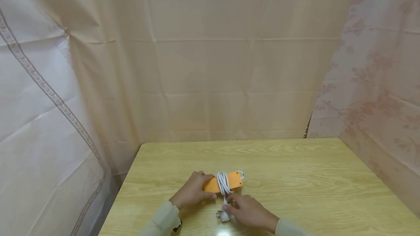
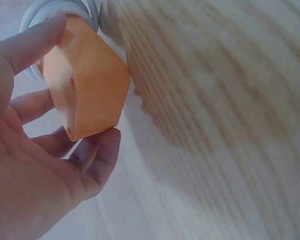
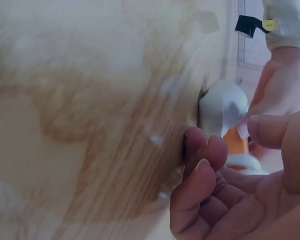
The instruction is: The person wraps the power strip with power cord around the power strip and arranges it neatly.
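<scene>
An orange power strip lies on the table with a white cord wound several times around its middle. My left hand grips its left end, thumb along the near side; in the left wrist view the fingers curl around the orange end. The white plug hangs off the coil toward me, its metal prongs pointing left. At the plug's neck, my right hand holds with thumb and fingers. Seen from the right wrist, the thumb is by the plug and the other fingers are curled.
The wood-grain table extends to both sides and behind the strip. A beige curtain hangs along its back edge, with a flowered cloth on the right and a pale banded cloth on the left.
</scene>
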The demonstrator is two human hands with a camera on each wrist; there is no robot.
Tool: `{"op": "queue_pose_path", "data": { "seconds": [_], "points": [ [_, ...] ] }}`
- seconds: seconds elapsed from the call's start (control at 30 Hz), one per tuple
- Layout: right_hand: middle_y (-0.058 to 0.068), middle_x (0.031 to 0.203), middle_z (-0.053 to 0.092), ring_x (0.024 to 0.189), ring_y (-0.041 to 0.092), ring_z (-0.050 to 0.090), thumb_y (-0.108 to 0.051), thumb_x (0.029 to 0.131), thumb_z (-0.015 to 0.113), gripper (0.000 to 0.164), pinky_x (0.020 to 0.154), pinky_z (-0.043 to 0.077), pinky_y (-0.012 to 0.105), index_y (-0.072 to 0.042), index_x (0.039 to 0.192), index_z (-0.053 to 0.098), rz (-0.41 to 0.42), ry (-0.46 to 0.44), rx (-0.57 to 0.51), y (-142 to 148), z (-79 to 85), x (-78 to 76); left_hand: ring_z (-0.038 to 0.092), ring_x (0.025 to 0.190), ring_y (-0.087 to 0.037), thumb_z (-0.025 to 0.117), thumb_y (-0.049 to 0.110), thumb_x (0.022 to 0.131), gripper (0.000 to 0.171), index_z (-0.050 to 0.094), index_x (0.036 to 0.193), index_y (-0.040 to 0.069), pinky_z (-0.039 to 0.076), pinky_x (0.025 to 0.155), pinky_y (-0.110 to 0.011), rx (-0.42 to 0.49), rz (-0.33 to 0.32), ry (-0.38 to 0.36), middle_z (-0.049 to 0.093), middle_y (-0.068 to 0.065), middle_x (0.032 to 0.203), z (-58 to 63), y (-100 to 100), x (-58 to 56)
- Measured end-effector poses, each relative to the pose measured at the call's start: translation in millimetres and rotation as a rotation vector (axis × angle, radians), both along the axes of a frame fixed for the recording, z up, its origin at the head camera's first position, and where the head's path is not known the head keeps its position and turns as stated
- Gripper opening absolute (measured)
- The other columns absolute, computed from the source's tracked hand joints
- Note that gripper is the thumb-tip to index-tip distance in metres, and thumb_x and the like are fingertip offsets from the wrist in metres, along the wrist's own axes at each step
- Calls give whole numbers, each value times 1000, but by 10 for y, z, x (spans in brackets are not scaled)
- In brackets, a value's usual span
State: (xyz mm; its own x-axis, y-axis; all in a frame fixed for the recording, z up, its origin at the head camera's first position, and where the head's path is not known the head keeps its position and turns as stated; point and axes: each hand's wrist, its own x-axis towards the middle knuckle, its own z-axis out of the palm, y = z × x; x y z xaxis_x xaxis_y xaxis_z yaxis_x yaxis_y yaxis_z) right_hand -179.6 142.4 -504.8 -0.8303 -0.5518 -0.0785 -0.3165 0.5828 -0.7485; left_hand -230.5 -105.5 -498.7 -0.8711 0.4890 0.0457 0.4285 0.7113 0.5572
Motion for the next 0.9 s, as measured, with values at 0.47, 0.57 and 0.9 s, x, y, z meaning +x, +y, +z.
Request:
{"op": "queue_pose_path", "data": {
  "seconds": [0.47, 0.57, 0.9],
  "points": [
    [-9, 76, 66, 59, 7, 58, -31, 103, 63, 21, 54, 49, 26, -13, 108, 73, 5, -5, -51, 115, -9, -49, 43, 103, -20, 88, 38, 81, 70, 61, 140, 10, 41, 82, -34, -14, 26, 8, 58, -5, 118, 31, -39, 29],
    [-8, 71, 64, 58, 7, 57, -30, 103, 63, 20, 54, 48, 27, -13, 106, 73, 15, -3, -37, 122, 13, -59, 43, 104, -21, 88, 39, 81, 70, 62, 140, 11, 39, 84, -36, -22, 28, 22, 58, -6, 120, 21, -54, 26],
    [-6, 75, 66, 61, 7, 57, -21, 103, 63, 17, 55, 47, 27, -13, 97, 77, -18, 58, -18, 180, 144, -175, 42, 106, -23, 88, 34, 83, 73, 58, 144, 7, 37, 85, -40, 11, 25, 15, 55, -9, 125, 47, -68, 45]
  ]
}}
